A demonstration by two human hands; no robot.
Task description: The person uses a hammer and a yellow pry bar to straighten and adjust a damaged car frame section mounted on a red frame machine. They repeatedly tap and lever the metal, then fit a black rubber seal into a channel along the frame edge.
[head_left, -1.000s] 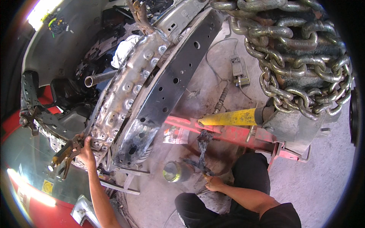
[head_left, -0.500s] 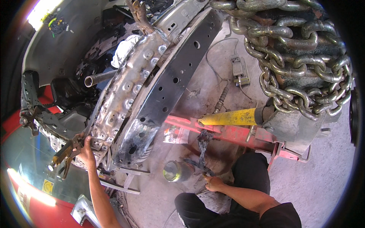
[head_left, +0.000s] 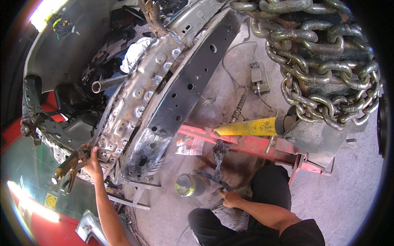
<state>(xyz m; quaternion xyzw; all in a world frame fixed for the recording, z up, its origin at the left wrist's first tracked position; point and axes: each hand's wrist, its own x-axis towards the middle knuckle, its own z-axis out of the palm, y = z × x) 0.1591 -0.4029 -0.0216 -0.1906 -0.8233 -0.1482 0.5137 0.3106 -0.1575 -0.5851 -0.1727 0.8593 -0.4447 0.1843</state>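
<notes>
left arm's reaching almost straight up from the bottom edge, left hand (head_left: 94,167) at the near end of the bare metal panel (head_left: 141,92), thumb pointing up, right beside the locking pliers (head_left: 67,167). can't tell if it's actually gripping. right forearm slants in past the trouser leg (head_left: 269,192), right hand (head_left: 232,199) low, fingers curled near the round container (head_left: 191,185), can't tell around what.

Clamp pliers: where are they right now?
In the lower left of the head view, the clamp pliers sit just left of the person's left hand, by the lower end of the bare metal panel.
</notes>
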